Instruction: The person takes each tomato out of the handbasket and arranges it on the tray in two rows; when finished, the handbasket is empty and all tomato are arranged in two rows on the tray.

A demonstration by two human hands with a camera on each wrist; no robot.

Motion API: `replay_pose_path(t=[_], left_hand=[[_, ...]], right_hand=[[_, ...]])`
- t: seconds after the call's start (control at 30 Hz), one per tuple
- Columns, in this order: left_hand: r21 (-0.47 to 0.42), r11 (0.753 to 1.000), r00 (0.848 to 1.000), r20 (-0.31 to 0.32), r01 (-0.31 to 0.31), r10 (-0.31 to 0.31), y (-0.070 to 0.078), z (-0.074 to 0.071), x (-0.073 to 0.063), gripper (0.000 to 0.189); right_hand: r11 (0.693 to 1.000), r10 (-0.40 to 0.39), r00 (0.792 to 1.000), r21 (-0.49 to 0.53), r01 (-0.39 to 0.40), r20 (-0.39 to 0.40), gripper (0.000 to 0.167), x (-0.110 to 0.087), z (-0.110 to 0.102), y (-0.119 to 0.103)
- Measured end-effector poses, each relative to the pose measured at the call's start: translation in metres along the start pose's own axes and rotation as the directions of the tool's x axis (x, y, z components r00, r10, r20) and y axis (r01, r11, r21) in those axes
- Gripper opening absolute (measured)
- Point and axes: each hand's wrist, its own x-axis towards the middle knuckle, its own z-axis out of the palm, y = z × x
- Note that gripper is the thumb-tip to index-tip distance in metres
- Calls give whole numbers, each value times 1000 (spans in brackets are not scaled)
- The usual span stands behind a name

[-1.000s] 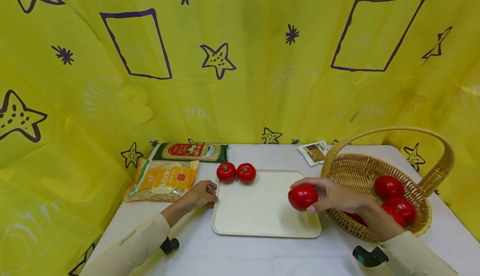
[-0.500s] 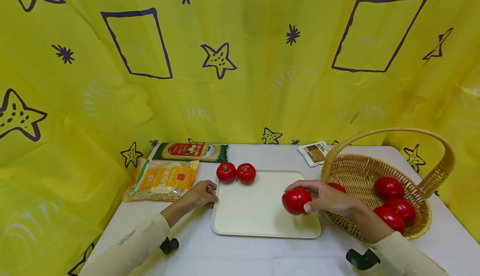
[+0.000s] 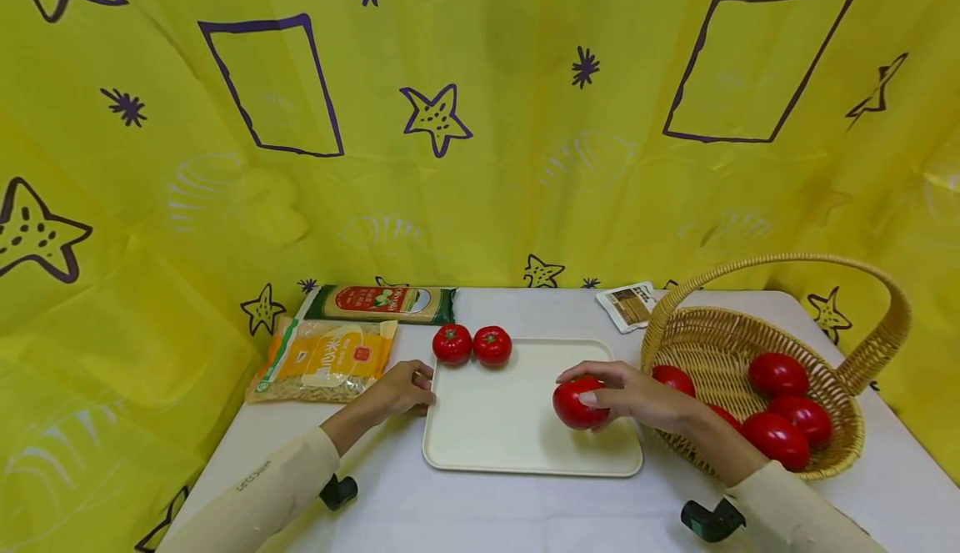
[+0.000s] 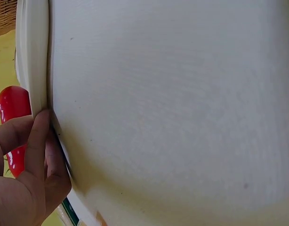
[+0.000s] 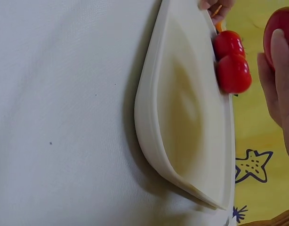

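Note:
My right hand (image 3: 637, 394) grips a red tomato (image 3: 572, 405) above the right part of a cream tray (image 3: 502, 428). In the right wrist view that tomato (image 5: 281, 28) stands clear of the tray, its shadow falling on the tray's floor. Two more tomatoes sit side by side at the tray's far left corner, a left one (image 3: 452, 344) and a right one (image 3: 492, 346). At the tray's left edge, my left hand (image 3: 401, 388) pinches the rim; the left wrist view shows its fingers (image 4: 38, 136) on that rim.
Right of the tray stands a wicker basket (image 3: 705, 344) with a tall handle, holding several tomatoes (image 3: 776, 440). An orange bag (image 3: 330, 361) and a green-ended packet (image 3: 382, 304) lie back left. A small sachet (image 3: 630, 306) lies behind the basket. A yellow curtain (image 3: 487, 203) closes the back.
My right hand has carried the tomato leftward and slightly down, away from the basket and over the tray. The left hand stays at the tray's rim.

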Motion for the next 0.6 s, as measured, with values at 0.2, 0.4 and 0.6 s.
replay_pose_path(t=[0.2, 0.4, 0.6], left_hand=[[0, 1000, 1000, -3, 1, -1, 2, -1, -1, 38], [0, 1000, 1000, 0, 7, -7, 3, -1, -3, 38], [10, 1000, 1000, -4, 17, -17, 3, -1, -2, 38]], right_hand=[[1000, 23, 1000, -4, -23, -6, 49, 7, 0, 4], [1000, 9, 1000, 1, -9, -2, 50, 12, 2, 7], [1000, -15, 999, 4, 15, -38, 50, 16, 4, 5]])
